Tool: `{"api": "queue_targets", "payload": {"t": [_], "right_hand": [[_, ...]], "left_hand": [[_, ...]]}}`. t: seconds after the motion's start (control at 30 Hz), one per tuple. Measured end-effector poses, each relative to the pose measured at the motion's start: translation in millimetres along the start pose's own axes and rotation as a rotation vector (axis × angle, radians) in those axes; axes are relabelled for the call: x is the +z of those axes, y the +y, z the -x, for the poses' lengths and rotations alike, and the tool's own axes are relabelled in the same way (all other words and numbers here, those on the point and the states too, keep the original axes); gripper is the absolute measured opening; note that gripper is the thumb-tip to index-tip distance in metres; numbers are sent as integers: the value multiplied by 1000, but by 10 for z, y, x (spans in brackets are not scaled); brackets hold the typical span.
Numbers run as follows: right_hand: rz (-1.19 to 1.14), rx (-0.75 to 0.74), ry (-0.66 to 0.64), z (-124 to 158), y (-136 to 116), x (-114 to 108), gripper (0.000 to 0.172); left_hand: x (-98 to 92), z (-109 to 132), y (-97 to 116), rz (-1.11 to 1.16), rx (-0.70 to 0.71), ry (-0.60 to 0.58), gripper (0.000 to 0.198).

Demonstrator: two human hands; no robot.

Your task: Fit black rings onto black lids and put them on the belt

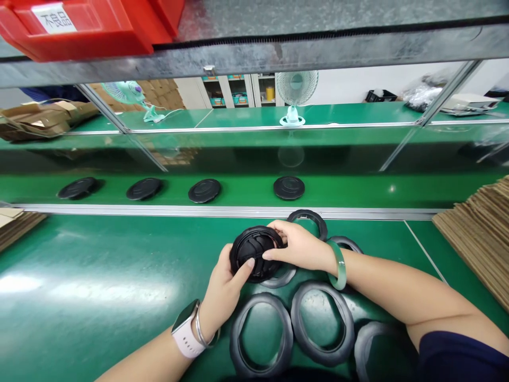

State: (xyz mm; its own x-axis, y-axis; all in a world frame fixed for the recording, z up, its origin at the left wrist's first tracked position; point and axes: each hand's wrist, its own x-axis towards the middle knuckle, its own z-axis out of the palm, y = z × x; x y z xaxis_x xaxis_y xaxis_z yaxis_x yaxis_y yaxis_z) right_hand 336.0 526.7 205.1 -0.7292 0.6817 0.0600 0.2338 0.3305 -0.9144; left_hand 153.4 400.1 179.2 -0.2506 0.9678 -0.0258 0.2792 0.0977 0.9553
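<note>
Both hands grip a round black plastic part [254, 250] with a dark ring around its rim, held tilted above the green table. My left hand [227, 286] wraps its left and lower edge, thumb on the face. On the upper right side, my right hand [296, 246] pinches the part, its thumb also on the face. Beneath and around the hands lie several loose rings, including a grey ring [237, 339], another grey ring [349, 329] and a black ring [321, 222]. One ring under the held part is partly hidden.
Several black discs [289, 188] lie on the green conveyor belt [242, 199] behind a metal rail [119, 210]. Cardboard stacks stand at right [481, 233] and left. A metal shelf [318, 48] with a red bin [91, 32] overhangs the front. Beyond is a fan [296, 87].
</note>
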Motion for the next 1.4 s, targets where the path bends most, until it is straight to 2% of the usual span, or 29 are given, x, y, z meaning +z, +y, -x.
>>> {"api": "queue_targets", "payload": {"t": [0.23, 0.33, 0.8, 1.0, 1.13, 1.23, 1.3, 1.4], "right_hand": [[115, -6, 62, 54, -105, 29, 35], [126, -23, 50, 63, -144, 27, 36], [306, 0, 123, 109, -155, 142, 37], [326, -57, 107, 95, -154, 112, 36], [169, -21, 134, -38, -77, -184, 35], [100, -32, 312, -170, 63, -643, 35], [215, -1, 512, -230, 223, -1022, 34], [672, 128, 840, -246, 566, -1547, 28]], "left_hand": [[-2, 28, 15, -95, 7, 34, 33], [-8, 38, 24, -109, 11, 39, 33], [16, 68, 16, -242, 32, 63, 29], [8, 73, 20, -234, 60, 72, 30], [-11, 63, 0, 24, 109, -55, 44], [-44, 23, -17, -1, 205, -127, 38], [-66, -13, -24, -152, 312, -215, 29], [-74, -63, -30, -373, 494, -417, 22]]}}
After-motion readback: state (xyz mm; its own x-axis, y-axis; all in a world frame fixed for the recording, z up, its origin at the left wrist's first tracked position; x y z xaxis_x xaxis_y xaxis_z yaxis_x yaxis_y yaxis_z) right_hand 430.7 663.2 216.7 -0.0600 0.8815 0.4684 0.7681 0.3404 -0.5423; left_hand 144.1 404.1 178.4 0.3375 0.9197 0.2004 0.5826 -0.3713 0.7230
